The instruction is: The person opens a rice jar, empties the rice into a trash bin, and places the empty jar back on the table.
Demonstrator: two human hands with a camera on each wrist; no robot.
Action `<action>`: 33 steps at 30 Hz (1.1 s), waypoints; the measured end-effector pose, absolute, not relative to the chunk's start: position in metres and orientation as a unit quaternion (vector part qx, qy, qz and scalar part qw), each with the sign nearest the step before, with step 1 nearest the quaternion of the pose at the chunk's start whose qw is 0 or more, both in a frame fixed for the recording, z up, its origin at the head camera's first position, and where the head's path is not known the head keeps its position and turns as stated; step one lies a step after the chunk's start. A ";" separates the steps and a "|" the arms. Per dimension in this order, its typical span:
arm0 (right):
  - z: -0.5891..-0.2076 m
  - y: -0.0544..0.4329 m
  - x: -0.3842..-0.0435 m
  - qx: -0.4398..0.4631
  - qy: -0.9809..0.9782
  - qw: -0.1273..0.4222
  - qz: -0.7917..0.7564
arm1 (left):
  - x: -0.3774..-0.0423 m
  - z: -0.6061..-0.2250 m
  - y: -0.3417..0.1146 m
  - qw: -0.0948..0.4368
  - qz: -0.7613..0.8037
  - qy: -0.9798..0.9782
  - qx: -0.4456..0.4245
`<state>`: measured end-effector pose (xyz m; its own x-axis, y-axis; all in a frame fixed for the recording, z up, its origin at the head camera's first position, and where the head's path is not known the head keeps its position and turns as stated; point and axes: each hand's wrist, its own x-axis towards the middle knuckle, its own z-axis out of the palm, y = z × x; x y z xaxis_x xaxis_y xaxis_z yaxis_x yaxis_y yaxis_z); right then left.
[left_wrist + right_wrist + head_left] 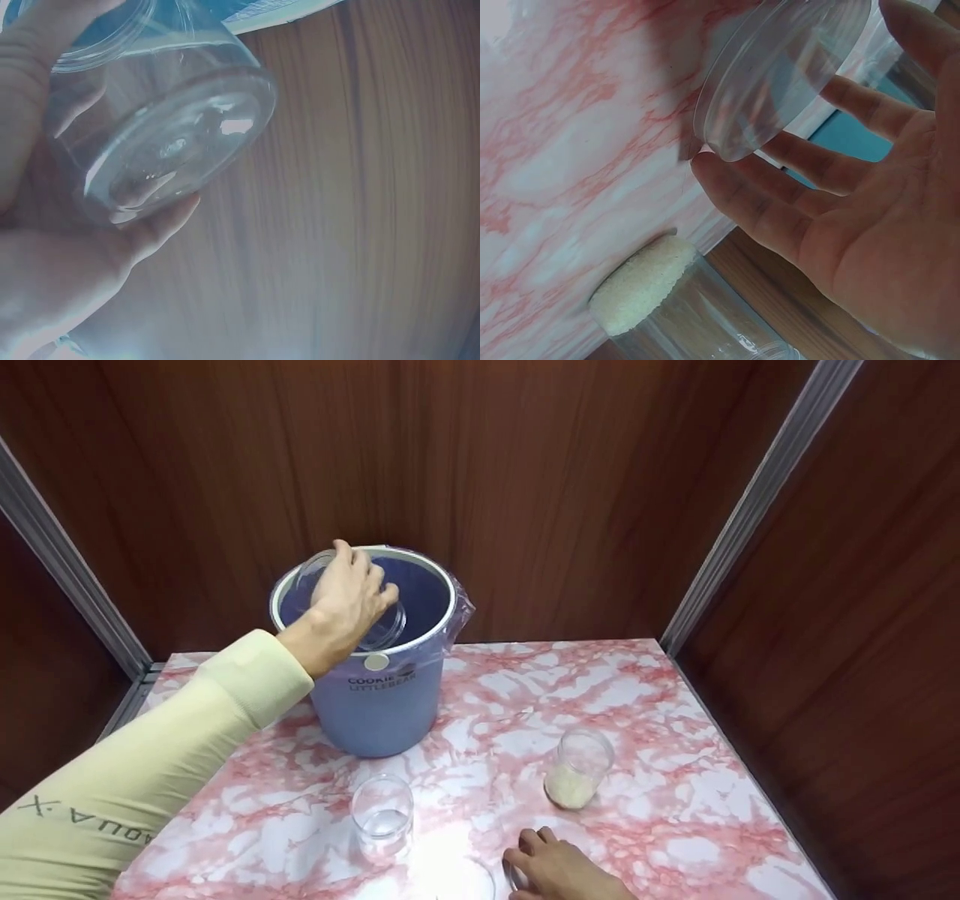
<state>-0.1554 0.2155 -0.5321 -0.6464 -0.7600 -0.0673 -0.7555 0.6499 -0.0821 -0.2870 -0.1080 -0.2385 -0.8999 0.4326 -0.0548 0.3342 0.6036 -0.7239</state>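
Brown wood-grain panels (540, 495) are enclosing a pink-marbled tabletop (637, 682), where a blue bin (379, 720) with a thin plastic liner (460, 611) is standing toward the back left. We are holding a clear jar (172, 150) tilted at the bin's opening, our left grip (349, 589) clamping round its side. We are judging the step in hand to be emptying or discarding that jar; the next move is probably calling for its mouth to be well inside the rim. Our right grip (562, 871) is resting low, its fingers meeting a clear lid (780, 82); whether they are pinching it, we are unable to tell. Nearby, a grain jar (577, 776) and a third jar (382, 814) are standing. Our left wrist view is showing the held jar's base, which our hand is mostly hiding from the head view; only the right wrist view is revealing the lid's shallow wall
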 end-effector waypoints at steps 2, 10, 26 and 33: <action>-0.533 0.216 -0.156 -0.416 0.908 0.049 -0.023 | -0.289 -0.242 -0.106 0.060 0.406 -0.886 -0.217; -0.533 0.216 -0.156 -0.414 0.909 0.040 -0.016 | -0.295 -0.255 -0.090 0.046 0.479 -0.846 -0.231; -0.537 0.214 -0.157 -0.408 0.911 0.054 -0.011 | -0.305 -0.255 -0.101 0.031 0.465 -0.854 -0.232; -0.535 0.216 -0.158 -0.398 0.915 0.062 -0.008 | -0.305 -0.248 -0.105 0.032 0.462 -0.857 -0.227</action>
